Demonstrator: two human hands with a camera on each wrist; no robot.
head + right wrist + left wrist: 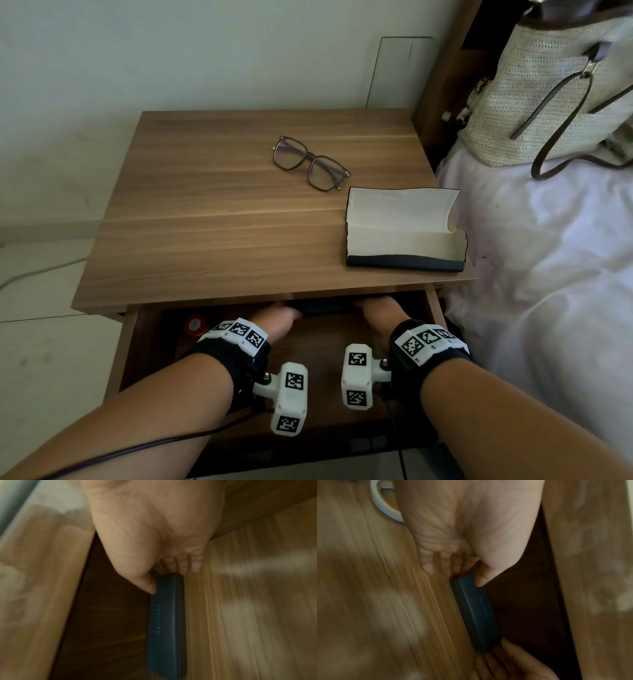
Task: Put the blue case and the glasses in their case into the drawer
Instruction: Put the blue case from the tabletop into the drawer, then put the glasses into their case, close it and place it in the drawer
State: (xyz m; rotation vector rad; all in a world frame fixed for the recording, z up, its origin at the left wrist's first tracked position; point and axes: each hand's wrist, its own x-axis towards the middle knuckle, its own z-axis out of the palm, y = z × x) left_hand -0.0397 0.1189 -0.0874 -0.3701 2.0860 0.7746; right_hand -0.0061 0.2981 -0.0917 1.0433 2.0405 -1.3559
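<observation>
My left hand (277,320) and right hand (378,313) each pinch an end of the blue case (475,612), thumbs on top, inside the open drawer (132,346) at its far end. The glasses (310,168) and their open black case (406,229) lie on the nightstand (205,222).

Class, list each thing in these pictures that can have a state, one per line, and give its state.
drawer: pulled open.
blue case: closed, held at both ends inside the drawer.
left hand: grips one end of the blue case.
right hand: grips the other end.
glasses: bare on the tabletop; whether folded cannot be told.
glasses case: lid open, empty, on the tabletop.
</observation>
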